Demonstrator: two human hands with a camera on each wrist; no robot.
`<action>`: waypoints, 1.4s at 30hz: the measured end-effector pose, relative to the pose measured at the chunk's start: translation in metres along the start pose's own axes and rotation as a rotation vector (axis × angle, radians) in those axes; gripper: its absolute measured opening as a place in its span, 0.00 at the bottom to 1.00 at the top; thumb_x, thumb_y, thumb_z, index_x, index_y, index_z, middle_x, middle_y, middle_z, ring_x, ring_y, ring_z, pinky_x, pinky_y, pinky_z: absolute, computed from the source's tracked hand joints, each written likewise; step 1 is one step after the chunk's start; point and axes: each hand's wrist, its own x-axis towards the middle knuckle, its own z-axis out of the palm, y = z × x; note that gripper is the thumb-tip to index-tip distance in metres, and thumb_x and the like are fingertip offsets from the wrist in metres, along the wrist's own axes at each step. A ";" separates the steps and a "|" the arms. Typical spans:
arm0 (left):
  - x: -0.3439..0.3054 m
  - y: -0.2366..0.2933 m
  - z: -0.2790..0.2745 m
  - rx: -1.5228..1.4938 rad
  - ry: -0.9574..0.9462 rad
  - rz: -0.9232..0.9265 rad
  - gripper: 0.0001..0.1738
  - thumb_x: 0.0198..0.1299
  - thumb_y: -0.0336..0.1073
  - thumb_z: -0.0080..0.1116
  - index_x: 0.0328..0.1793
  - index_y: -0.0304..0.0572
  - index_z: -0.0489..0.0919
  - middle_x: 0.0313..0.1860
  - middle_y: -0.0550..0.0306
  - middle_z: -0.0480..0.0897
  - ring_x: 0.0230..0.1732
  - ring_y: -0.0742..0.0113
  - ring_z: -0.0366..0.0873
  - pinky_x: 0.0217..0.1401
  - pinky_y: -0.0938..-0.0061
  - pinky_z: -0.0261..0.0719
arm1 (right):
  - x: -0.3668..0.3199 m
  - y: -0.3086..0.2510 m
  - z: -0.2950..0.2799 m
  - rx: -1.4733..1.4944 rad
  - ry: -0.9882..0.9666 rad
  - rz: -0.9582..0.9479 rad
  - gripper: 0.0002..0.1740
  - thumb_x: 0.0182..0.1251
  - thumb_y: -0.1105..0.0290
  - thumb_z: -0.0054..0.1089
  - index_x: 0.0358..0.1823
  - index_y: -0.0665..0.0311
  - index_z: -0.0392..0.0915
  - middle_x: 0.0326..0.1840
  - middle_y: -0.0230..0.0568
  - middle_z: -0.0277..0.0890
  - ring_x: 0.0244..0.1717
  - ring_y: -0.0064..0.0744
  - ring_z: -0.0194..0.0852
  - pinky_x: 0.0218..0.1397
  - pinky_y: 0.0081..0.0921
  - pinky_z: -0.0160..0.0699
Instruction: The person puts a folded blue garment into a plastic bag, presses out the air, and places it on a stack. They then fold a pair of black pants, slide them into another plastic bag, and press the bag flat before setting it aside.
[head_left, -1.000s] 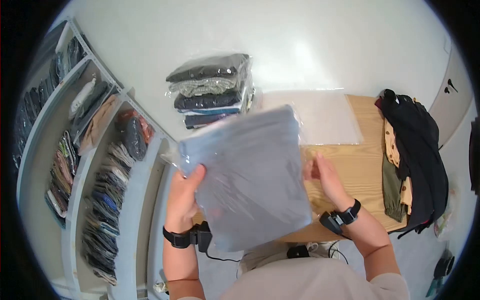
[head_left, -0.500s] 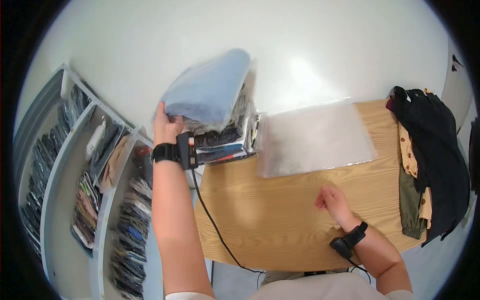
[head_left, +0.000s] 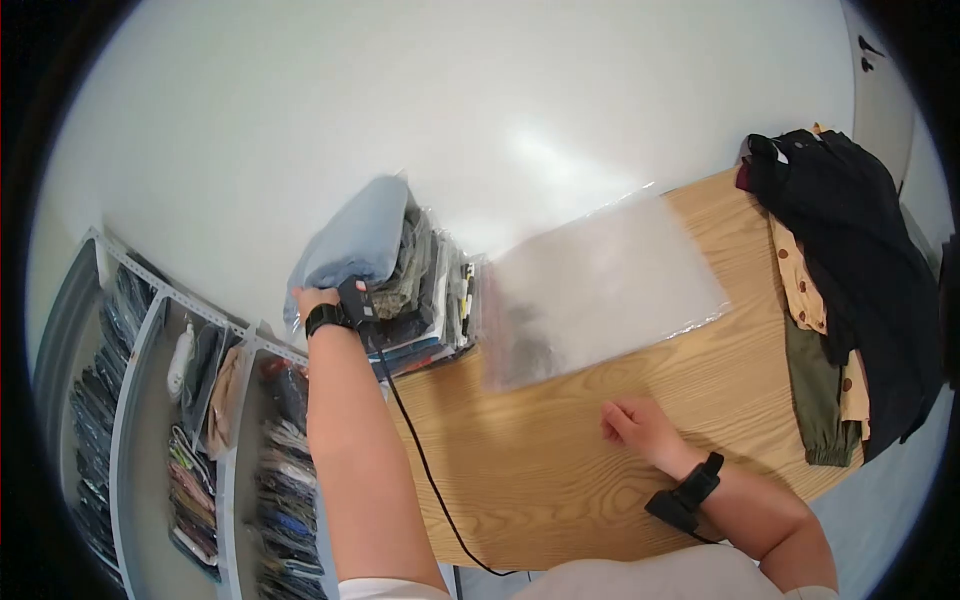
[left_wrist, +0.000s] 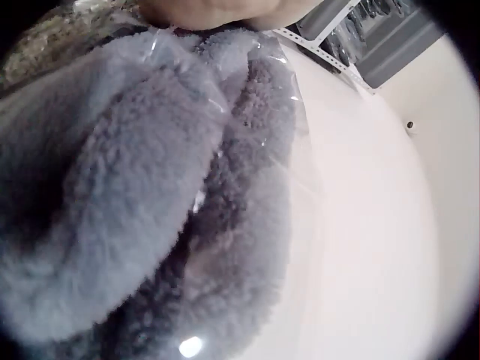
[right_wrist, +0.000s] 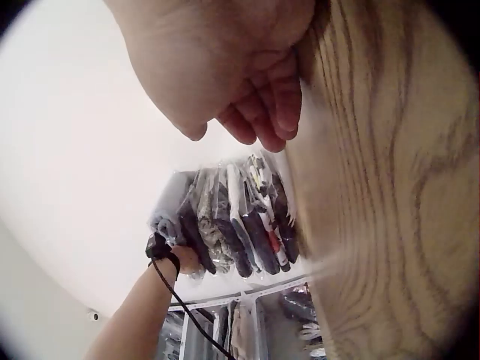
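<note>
A folded light blue fleece garment (head_left: 355, 235) in a clear plastic bag lies on top of a stack of bagged clothes (head_left: 425, 300). My left hand (head_left: 315, 299) holds its near left edge. In the left wrist view, fingers (left_wrist: 225, 10) sit at the edge of the fluffy grey-blue folds (left_wrist: 142, 172) under the plastic. Over the wooden table (head_left: 520, 480), my right hand (head_left: 640, 430) is empty, its fingers loosely bent. A flat pile of clear plastic bags (head_left: 610, 280) lies between the stack and that hand.
Black clothing (head_left: 850, 260), an olive garment (head_left: 820, 390) and a tan dotted one (head_left: 800, 285) are heaped at the table's right end. Shelves (head_left: 140, 440) of folded clothes stand on the left. A cable (head_left: 430, 465) trails from the left wrist camera across the table.
My left hand has carried the bagged blue garment from in front of me onto the stack at the left. The right hand has come away from it and stays over the table. The view has shifted.
</note>
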 end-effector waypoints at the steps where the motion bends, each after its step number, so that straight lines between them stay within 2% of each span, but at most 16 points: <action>1: 0.022 -0.009 0.013 0.001 -0.058 0.025 0.41 0.49 0.34 0.61 0.69 0.29 0.56 0.59 0.35 0.74 0.59 0.48 0.75 0.62 0.62 0.70 | 0.000 0.001 -0.001 0.003 0.011 -0.003 0.20 0.73 0.61 0.47 0.27 0.69 0.73 0.20 0.36 0.74 0.23 0.22 0.71 0.29 0.22 0.72; 4: 0.106 -0.062 0.090 -0.503 0.048 -0.146 0.44 0.51 0.36 0.61 0.72 0.36 0.53 0.60 0.37 0.73 0.59 0.47 0.74 0.62 0.63 0.70 | 0.000 0.001 0.001 -0.021 -0.003 -0.018 0.19 0.72 0.60 0.48 0.27 0.69 0.73 0.20 0.36 0.74 0.23 0.23 0.72 0.29 0.23 0.72; 10: 0.041 -0.025 0.032 -1.571 0.004 -0.564 0.35 0.58 0.45 0.55 0.68 0.38 0.61 0.62 0.40 0.72 0.59 0.47 0.73 0.62 0.61 0.69 | -0.001 -0.007 0.002 0.011 0.012 0.001 0.20 0.72 0.59 0.48 0.28 0.69 0.74 0.21 0.38 0.75 0.24 0.25 0.73 0.30 0.23 0.72; 12: 0.034 -0.027 0.019 -1.602 -0.069 -0.570 0.33 0.60 0.48 0.53 0.67 0.38 0.63 0.62 0.41 0.71 0.59 0.47 0.73 0.62 0.60 0.69 | -0.001 -0.006 0.002 0.000 0.013 0.035 0.21 0.73 0.59 0.47 0.29 0.70 0.74 0.21 0.37 0.75 0.24 0.24 0.73 0.29 0.23 0.72; 14: 0.030 -0.040 0.015 -1.502 -0.138 -0.548 0.32 0.59 0.56 0.51 0.60 0.39 0.67 0.51 0.45 0.73 0.47 0.54 0.73 0.48 0.66 0.68 | -0.002 -0.005 0.003 0.012 0.006 0.044 0.21 0.73 0.59 0.47 0.28 0.69 0.74 0.21 0.37 0.75 0.24 0.24 0.73 0.29 0.23 0.72; 16: 0.028 -0.057 0.013 -1.319 -0.286 -0.493 0.39 0.56 0.73 0.45 0.44 0.39 0.74 0.28 0.54 0.76 0.24 0.66 0.73 0.20 0.78 0.65 | -0.001 -0.005 0.001 0.018 -0.002 0.047 0.21 0.73 0.59 0.47 0.28 0.69 0.74 0.21 0.36 0.75 0.24 0.24 0.73 0.29 0.23 0.72; 20: -0.031 -0.052 -0.027 -1.232 -0.505 -0.528 0.43 0.49 0.81 0.41 0.27 0.43 0.71 0.15 0.64 0.63 0.13 0.75 0.57 0.12 0.82 0.45 | 0.000 -0.004 0.002 0.049 -0.013 0.055 0.22 0.74 0.58 0.46 0.27 0.68 0.74 0.20 0.35 0.74 0.23 0.22 0.72 0.29 0.22 0.71; 22: -0.040 -0.064 -0.022 -1.241 -0.495 -0.296 0.44 0.48 0.83 0.39 0.20 0.45 0.68 0.14 0.68 0.63 0.12 0.77 0.56 0.12 0.84 0.42 | 0.000 -0.004 0.001 0.058 -0.015 0.056 0.22 0.74 0.58 0.46 0.26 0.68 0.73 0.20 0.34 0.73 0.23 0.22 0.71 0.29 0.22 0.71; 24: -0.045 -0.071 -0.018 -1.342 -0.440 -0.152 0.37 0.59 0.73 0.41 0.20 0.45 0.67 0.13 0.69 0.61 0.13 0.77 0.57 0.14 0.84 0.47 | 0.000 -0.005 0.001 0.011 -0.038 0.035 0.21 0.75 0.60 0.44 0.27 0.68 0.74 0.22 0.33 0.74 0.24 0.20 0.70 0.30 0.20 0.71; 26: -0.032 -0.074 -0.003 -1.040 0.203 0.263 0.32 0.67 0.60 0.43 0.25 0.37 0.73 0.18 0.62 0.72 0.23 0.69 0.72 0.26 0.81 0.68 | -0.001 -0.008 0.001 0.007 -0.033 0.035 0.21 0.75 0.60 0.44 0.27 0.68 0.74 0.22 0.33 0.74 0.24 0.20 0.70 0.29 0.20 0.71; 27: -0.053 -0.051 -0.010 -0.879 0.460 0.397 0.24 0.69 0.47 0.43 0.44 0.29 0.78 0.43 0.46 0.80 0.50 0.56 0.77 0.53 0.69 0.72 | -0.001 -0.009 0.001 0.002 -0.029 0.037 0.22 0.75 0.60 0.44 0.27 0.68 0.74 0.22 0.33 0.74 0.24 0.20 0.70 0.29 0.20 0.71; 28: -0.068 -0.034 -0.024 -0.877 0.461 0.392 0.24 0.69 0.47 0.43 0.44 0.29 0.78 0.43 0.46 0.80 0.50 0.56 0.77 0.53 0.69 0.72 | -0.001 -0.009 0.002 0.000 -0.034 0.039 0.22 0.75 0.60 0.44 0.27 0.68 0.74 0.22 0.33 0.74 0.24 0.20 0.70 0.29 0.20 0.71; 30: -0.084 -0.008 -0.045 -0.483 0.554 0.737 0.29 0.69 0.50 0.42 0.66 0.34 0.68 0.69 0.39 0.65 0.70 0.49 0.60 0.69 0.57 0.59 | 0.000 -0.005 0.001 0.029 -0.022 0.044 0.22 0.74 0.59 0.45 0.26 0.69 0.73 0.20 0.33 0.72 0.23 0.21 0.70 0.28 0.21 0.70; 36: -0.071 0.022 -0.019 0.060 0.007 0.562 0.33 0.67 0.59 0.39 0.72 0.49 0.62 0.73 0.49 0.61 0.74 0.42 0.51 0.70 0.42 0.49 | 0.006 0.019 0.003 -0.130 -0.007 0.013 0.25 0.72 0.53 0.44 0.27 0.67 0.75 0.20 0.37 0.74 0.23 0.24 0.71 0.29 0.27 0.71; 39: -0.060 0.017 -0.010 -0.067 0.418 0.607 0.31 0.67 0.53 0.45 0.71 0.47 0.63 0.72 0.48 0.62 0.73 0.45 0.54 0.71 0.49 0.51 | -0.002 -0.004 0.001 -0.185 0.014 -0.022 0.26 0.71 0.50 0.44 0.26 0.64 0.76 0.19 0.38 0.75 0.22 0.28 0.73 0.29 0.30 0.71; 42: -0.132 0.021 -0.049 -0.529 0.406 0.883 0.27 0.66 0.42 0.51 0.68 0.40 0.66 0.70 0.44 0.64 0.71 0.48 0.58 0.71 0.57 0.55 | 0.003 0.002 0.003 -0.173 -0.002 0.000 0.25 0.72 0.51 0.43 0.26 0.65 0.75 0.19 0.38 0.75 0.22 0.29 0.73 0.29 0.30 0.71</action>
